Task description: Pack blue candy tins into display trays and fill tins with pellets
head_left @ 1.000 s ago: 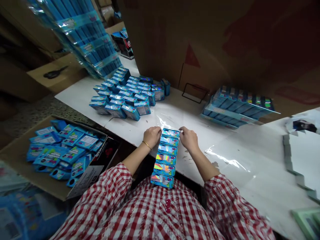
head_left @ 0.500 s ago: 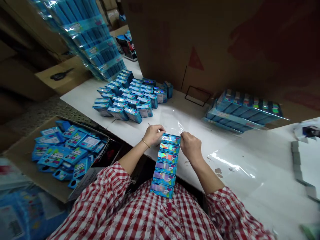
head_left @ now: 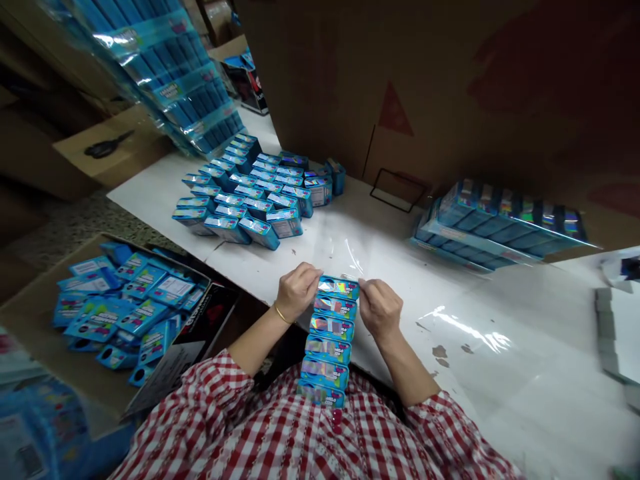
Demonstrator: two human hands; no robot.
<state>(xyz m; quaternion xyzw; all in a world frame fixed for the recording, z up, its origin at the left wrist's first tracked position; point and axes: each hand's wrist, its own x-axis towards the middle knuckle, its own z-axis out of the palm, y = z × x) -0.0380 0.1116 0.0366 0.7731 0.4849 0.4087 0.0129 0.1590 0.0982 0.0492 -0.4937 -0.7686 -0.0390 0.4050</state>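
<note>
The bare left hand (head_left: 299,291), a thin gold bangle (head_left: 283,315) on its wrist, and the bare right hand (head_left: 380,308) are level, each closed in a pinch, beyond the red-and-white checked shirt (head_left: 320,443); both forearms slant inward from it.

Glossy white tabletop (head_left: 370,230) — slick, glaring; dull brown cardboard (head_left: 320,80); clear, shiny plastic wrap (head_left: 470,237) — smooth.

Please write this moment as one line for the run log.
left hand: pinched, far left corner of blue pack row; right hand: pinched, far right corner; loose blue packs: open carton, left; standing packs: on table
</note>
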